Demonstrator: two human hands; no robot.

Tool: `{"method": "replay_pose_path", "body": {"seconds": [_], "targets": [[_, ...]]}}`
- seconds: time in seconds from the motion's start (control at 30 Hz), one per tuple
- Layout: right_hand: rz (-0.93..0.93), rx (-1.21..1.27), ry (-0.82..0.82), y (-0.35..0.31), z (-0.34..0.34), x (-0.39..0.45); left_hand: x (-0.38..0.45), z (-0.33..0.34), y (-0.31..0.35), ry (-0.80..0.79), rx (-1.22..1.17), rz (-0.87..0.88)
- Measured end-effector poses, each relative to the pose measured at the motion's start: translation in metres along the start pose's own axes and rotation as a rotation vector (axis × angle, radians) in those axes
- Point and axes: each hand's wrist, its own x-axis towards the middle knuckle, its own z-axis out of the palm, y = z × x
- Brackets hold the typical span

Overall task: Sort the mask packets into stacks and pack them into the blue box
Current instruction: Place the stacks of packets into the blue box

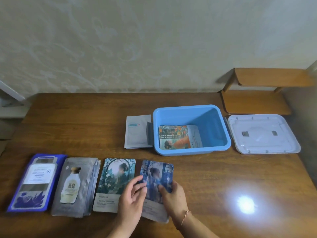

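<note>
- A person's left hand (133,194) and right hand (173,197) grip a stack of blue mask packets (157,179) at the near edge of a wooden counter (96,121), fingers of each hand curled onto the stack's face from either side.
- The blue stack sits tilted, its lower end lying over the counter between the two wrists; a thin cord bracelet (186,215) circles the right wrist.
- Just left of it lies a teal mask packet stack (115,182), its right side partly covered by the left hand.
- Further left, a fanned stack of silver mask packets (75,186) printed with a bottle rests beside a purple-and-white packet stack (36,182) at the row's far left.
- The blue box (192,129) stands open farther back, right of centre, with an orange-toned mask packet (178,136) lying flat inside on its left half.
- A stack of white mask packets (137,131) lies touching the box's left handle.
- The box's white lid (264,133) lies just to the right of the box.
- A bright light glare (246,204) shines on the counter to the right of the hands.
- A small wooden shelf (264,90) stands against the patterned wall behind the lid.
</note>
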Motion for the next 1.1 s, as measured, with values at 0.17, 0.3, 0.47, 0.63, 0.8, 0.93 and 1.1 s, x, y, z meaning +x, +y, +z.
{"method": "replay_pose_path", "body": {"seconds": [0.17, 0.3, 0.47, 0.63, 0.8, 0.93, 1.1], "targets": [[-0.236, 0.316, -0.097, 0.012, -0.026, -0.017, 0.007, 0.006, 0.015, -0.039, -0.229, 0.061], [-0.528, 0.367, -0.072, 0.009, -0.050, -0.009, 0.009, 0.020, 0.040, -0.192, -0.140, 0.283], [-0.743, 0.147, 0.014, 0.021, -0.073, 0.019, 0.017, 0.046, 0.028, -0.241, 0.019, 0.284], [-0.572, -0.039, -0.072, 0.045, -0.084, 0.027, 0.018, 0.063, 0.005, -0.132, 0.054, 0.144], [-0.582, 0.067, -0.042, -0.005, -0.099, -0.001, 0.010, 0.069, 0.040, 0.042, -0.036, 0.124], [-0.553, 0.595, -0.066, -0.050, -0.111, -0.028, 0.001, 0.090, 0.103, 0.198, -0.295, 0.107], [-0.438, 0.952, -0.001, -0.079, -0.073, -0.034, 0.007, 0.117, 0.147, 0.186, -0.403, 0.090]]}}
